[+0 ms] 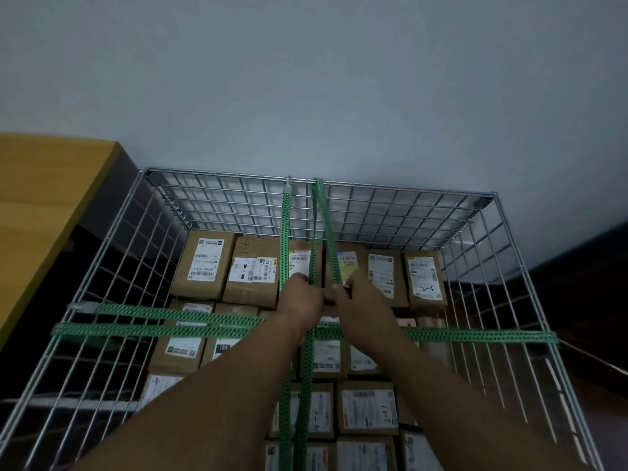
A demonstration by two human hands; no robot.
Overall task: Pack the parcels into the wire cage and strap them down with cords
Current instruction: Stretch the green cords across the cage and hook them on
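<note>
The green perforated cords [321, 232] look soft and stretchy, crossing above the brown parcels [253, 270] that fill the wire cage [373, 195]. The left hand [302, 295] and right hand [356, 295] are both clenched on strands at mid-span, likely the best place to grip. One label reads "2-3"; another, "2-1".

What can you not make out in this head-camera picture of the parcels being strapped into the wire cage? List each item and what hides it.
- How the green cords join: hidden by the left hand and right hand.
- Parcel label text: too small, blurred.
- Near wall of the wire cage: cut off by the bottom edge.
- Parcels beneath the forearms: covered.
</note>
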